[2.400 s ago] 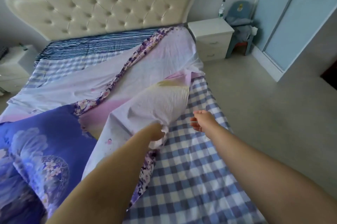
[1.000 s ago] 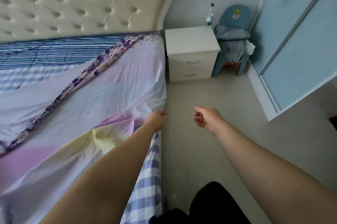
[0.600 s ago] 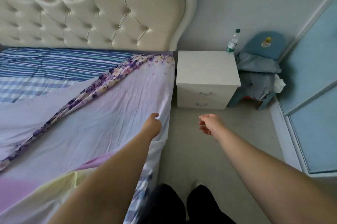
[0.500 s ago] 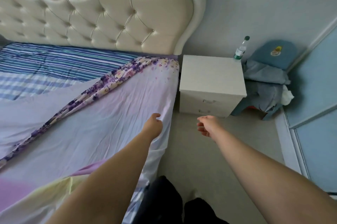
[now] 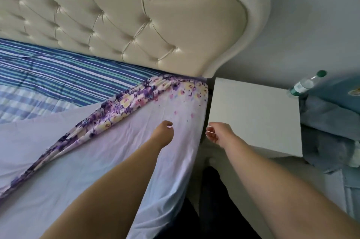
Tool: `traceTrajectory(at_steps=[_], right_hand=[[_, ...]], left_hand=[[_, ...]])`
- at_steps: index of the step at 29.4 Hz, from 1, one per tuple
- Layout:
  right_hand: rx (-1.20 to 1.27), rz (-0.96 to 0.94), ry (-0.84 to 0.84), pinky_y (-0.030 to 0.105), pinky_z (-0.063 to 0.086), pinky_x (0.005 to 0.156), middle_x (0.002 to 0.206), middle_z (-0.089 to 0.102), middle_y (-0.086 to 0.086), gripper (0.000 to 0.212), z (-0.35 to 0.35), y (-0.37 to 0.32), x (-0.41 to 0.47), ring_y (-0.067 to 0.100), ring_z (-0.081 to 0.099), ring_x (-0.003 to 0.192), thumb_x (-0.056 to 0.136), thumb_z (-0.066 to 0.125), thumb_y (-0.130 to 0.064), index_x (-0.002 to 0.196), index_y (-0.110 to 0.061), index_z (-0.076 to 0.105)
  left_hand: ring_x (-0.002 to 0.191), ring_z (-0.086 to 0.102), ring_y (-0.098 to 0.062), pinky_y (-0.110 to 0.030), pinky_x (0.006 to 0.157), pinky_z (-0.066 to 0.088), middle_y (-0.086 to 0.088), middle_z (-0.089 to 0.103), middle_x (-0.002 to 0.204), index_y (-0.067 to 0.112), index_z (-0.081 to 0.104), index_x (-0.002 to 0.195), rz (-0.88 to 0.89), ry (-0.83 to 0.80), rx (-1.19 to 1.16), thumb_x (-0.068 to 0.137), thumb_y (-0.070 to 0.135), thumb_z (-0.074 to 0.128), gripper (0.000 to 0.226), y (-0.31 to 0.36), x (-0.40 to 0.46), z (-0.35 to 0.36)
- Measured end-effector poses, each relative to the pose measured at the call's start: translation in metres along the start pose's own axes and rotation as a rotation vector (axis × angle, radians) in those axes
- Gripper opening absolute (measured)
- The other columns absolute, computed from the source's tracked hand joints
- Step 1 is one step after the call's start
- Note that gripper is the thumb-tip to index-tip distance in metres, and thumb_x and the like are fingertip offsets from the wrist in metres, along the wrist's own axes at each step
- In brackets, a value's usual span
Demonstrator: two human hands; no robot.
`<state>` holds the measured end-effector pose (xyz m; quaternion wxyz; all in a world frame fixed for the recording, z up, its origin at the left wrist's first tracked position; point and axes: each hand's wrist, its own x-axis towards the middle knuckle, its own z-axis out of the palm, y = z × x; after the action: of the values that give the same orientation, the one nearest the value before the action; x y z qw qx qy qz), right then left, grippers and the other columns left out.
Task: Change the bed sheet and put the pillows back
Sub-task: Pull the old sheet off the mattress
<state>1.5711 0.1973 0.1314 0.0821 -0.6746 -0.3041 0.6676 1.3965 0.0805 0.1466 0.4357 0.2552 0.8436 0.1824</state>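
We see the new sheet (image 5: 109, 160) spread over the right half of the bed, its floral border folded back diagonally. We judge the spreading half done: next, that corner needs pulling across. Our left hand (image 5: 162, 133) lies on it, fingers curled, grip unclear; right hand (image 5: 219, 134) hangs loosely curled beside the nightstand (image 5: 253, 114), which crowds the bed edge.

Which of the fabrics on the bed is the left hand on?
The pale lilac sheet with the purple floral border; the left hand is not on the striped or checked fabrics.
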Motion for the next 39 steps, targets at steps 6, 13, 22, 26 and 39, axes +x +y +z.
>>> traceTrajectory(at_steps=[6, 13, 22, 26, 39], right_hand=[[-0.143, 0.089, -0.090, 0.024, 0.048, 0.053, 0.072, 0.058, 0.004, 0.006, 0.030, -0.088, 0.115, 0.014, 0.056, 0.056, 0.092, 0.054, -0.012, 0.088, -0.008, 0.056], [-0.275, 0.216, -0.072, 0.024, 0.049, 0.055, 0.078, 0.063, 0.007, 0.010, 0.040, -0.156, 0.259, 0.013, 0.059, 0.060, 0.090, 0.055, -0.014, 0.084, -0.008, 0.059], [-0.326, 0.340, -0.048, 0.041, 0.044, 0.095, 0.139, 0.045, 0.007, 0.079, 0.093, -0.180, 0.385, 0.031, 0.045, 0.126, 0.077, 0.071, -0.048, 0.141, -0.015, 0.037], [-0.169, 0.296, -0.077, 0.036, 0.048, 0.090, 0.133, 0.056, 0.008, 0.068, 0.093, -0.162, 0.383, 0.031, 0.057, 0.114, 0.079, 0.056, -0.061, 0.130, -0.016, 0.051], [-0.246, 0.229, -0.296, 0.031, 0.053, 0.071, 0.099, 0.065, 0.010, 0.023, 0.123, -0.149, 0.349, 0.027, 0.062, 0.096, 0.098, 0.039, -0.016, 0.104, -0.012, 0.060]], left_hand=[[0.085, 0.050, -0.018, -0.023, 0.070, 0.037, -0.001, 0.053, 0.111, 0.018, 0.049, 0.129, -0.122, 0.026, -0.106, 0.097, 0.023, 0.044, 0.032, 0.053, 0.091, -0.001], [0.080, 0.054, -0.014, -0.021, 0.061, 0.042, 0.003, 0.058, 0.104, 0.021, 0.051, 0.126, -0.314, 0.039, -0.192, 0.097, 0.025, 0.042, 0.030, 0.087, 0.174, 0.021], [0.088, 0.059, -0.014, -0.026, 0.068, 0.045, 0.007, 0.065, 0.105, 0.026, 0.055, 0.116, -0.549, 0.087, -0.320, 0.097, 0.030, 0.041, 0.024, 0.052, 0.227, 0.060], [0.081, 0.058, -0.008, -0.022, 0.063, 0.045, 0.009, 0.065, 0.104, 0.026, 0.055, 0.117, -0.553, 0.085, -0.353, 0.097, 0.030, 0.040, 0.025, 0.057, 0.232, 0.065], [0.080, 0.055, -0.009, -0.019, 0.062, 0.042, 0.004, 0.062, 0.111, 0.022, 0.055, 0.119, -0.528, 0.121, -0.423, 0.098, 0.029, 0.039, 0.027, 0.073, 0.230, 0.055]])
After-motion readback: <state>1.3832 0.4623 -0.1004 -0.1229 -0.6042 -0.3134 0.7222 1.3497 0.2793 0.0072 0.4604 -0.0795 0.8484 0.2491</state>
